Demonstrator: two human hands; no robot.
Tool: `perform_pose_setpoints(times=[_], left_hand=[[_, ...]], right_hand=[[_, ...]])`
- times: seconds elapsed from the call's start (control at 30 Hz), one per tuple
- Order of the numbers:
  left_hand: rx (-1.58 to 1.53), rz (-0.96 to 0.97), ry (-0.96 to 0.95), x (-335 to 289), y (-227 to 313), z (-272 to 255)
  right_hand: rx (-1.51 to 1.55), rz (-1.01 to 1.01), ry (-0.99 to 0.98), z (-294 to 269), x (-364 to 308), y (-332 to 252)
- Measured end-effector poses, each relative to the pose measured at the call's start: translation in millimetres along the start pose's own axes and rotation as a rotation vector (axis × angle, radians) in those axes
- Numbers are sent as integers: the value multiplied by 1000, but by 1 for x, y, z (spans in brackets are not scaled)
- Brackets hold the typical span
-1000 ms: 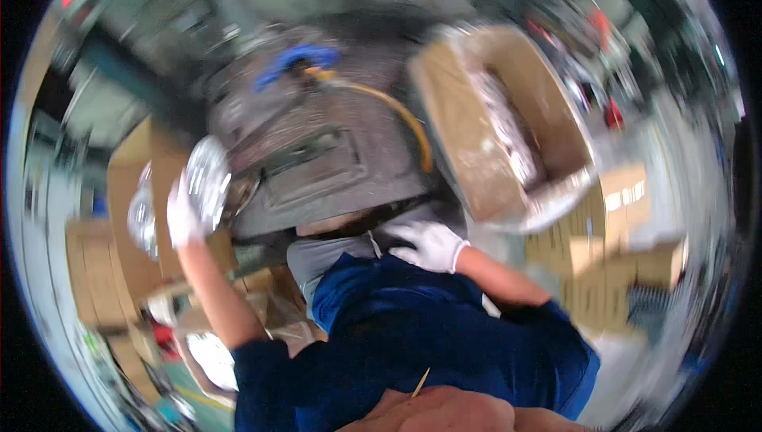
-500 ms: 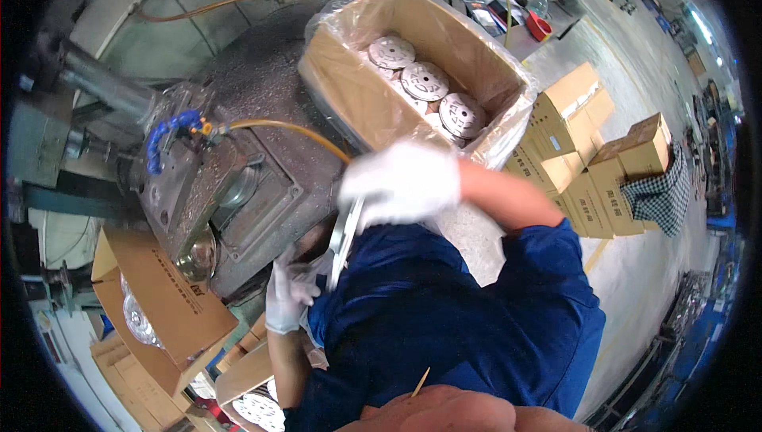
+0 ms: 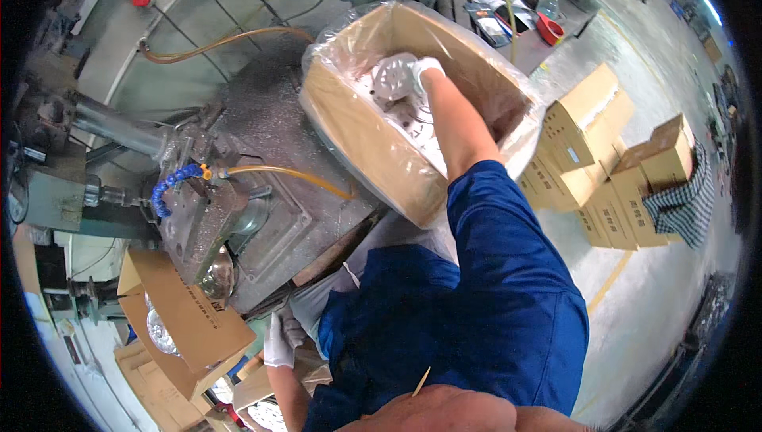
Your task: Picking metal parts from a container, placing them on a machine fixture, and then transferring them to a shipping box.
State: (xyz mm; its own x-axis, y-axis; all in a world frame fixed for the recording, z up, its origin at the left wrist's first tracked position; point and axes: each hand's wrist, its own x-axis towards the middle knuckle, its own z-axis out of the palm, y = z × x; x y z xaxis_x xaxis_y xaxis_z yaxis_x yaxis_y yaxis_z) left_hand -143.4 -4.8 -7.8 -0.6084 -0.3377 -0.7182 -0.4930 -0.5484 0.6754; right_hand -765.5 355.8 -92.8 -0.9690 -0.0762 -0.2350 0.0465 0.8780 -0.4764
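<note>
Reaching into the plastic-lined carton point(image 3: 349, 106), my gloved right hand point(image 3: 426, 71) is closed on the edge of a round metal disc point(image 3: 394, 76). The disc looks greyish and tilted, and part of my grip is hidden behind my hand and wrist. Under it, more whitish discs with cutouts point(image 3: 413, 122) lie in the carton, partly covered by my forearm. My gloved left hand point(image 3: 283, 338) is low at the left, beside my apron and below the machine table's front edge. Its fingers are loosely bent and apart, with nothing visible in them.
A greasy machine table point(image 3: 274, 146) carries a fixture with a blue segmented coolant hose point(image 3: 171, 186). An open carton with shiny metal parts point(image 3: 190, 321) stands at lower left. Stacked cartons point(image 3: 611, 186), one with a checked cloth point(image 3: 683, 202), are at right. A red cup point(image 3: 549, 29) sits behind.
My right hand has moved from in front of my body, where a disc showed beneath it, up into the carton with a disc. My left hand has dropped lower, away from the disc.
</note>
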Motion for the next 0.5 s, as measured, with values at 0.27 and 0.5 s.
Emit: perform_pose_setpoints(times=[0.27,0.5], left_hand=[[139,-19,476,-80,-46,-60],[144,44,544,-90,-58,-73]], right_hand=[[16,114,-139,43,-15,-59],[-97,-134,-249,25,-24,-51]])
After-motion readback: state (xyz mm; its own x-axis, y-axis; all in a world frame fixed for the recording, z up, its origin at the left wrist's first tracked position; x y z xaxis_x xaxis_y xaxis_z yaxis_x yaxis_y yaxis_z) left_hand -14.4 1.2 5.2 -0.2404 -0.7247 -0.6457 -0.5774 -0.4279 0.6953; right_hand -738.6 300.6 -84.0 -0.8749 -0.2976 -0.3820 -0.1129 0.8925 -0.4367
